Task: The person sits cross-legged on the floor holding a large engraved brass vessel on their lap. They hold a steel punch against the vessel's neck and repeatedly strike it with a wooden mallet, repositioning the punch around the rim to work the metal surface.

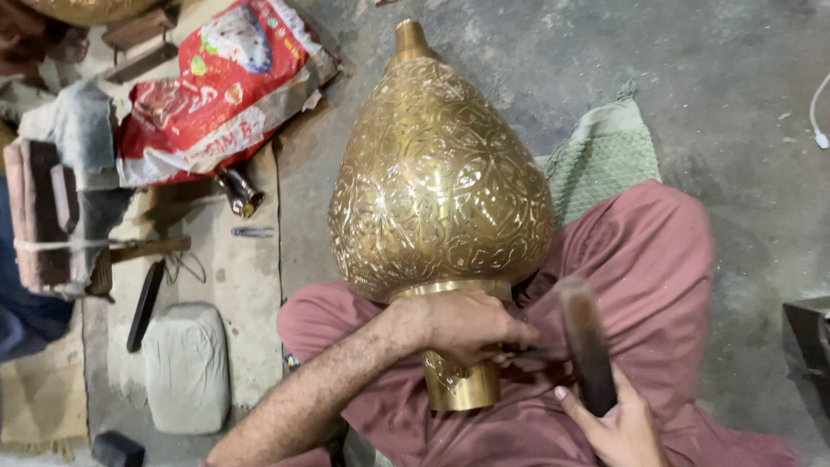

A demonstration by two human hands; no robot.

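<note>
From the head camera, a big engraved brass vessel [439,186] is seen lying across the lap, its narrow top pointing far away. The left hand [462,327] is curled around a thin metal chisel [529,353] held against the vessel's neck. A dark mallet [585,344] is gripped by the right hand [618,425], just right of it. A red sack [220,91] is seen far left on the floor.

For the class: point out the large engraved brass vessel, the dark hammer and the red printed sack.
Large engraved brass vessel [437,182], head view, on its bulging body.
Dark hammer [586,342], head view, on its blurred head.
Red printed sack [216,86], head view, on its crumpled middle.
</note>
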